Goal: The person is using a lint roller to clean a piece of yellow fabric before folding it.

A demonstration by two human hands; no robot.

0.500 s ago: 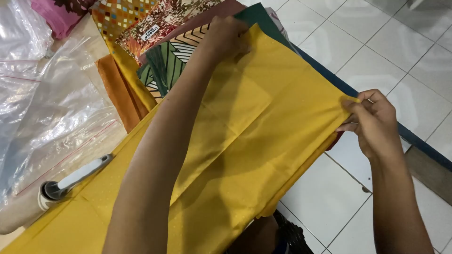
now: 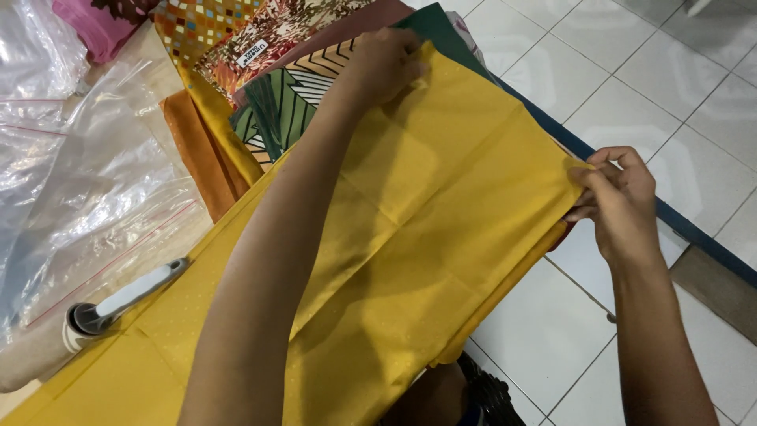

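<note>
The left hand (image 2: pixel 386 67) and right hand (image 2: pixel 619 197) are each pinching a far corner of the yellow cloth (image 2: pixel 441 221) (creased from folding), pulling its edge taut over the patterned fabrics (image 2: pixel 268 71).

Small white rectangular label (image 2: pixel 252 53) with dark print, tilted, lying on orange-brown patterned folded cloth (image 2: pixel 276 31) at top of pile. Clear plastic bags (image 2: pixel 87 181), crumpled, glossy, thin red strip lines along edges, spread over left side of table. No signs, no screens in sight.
</note>
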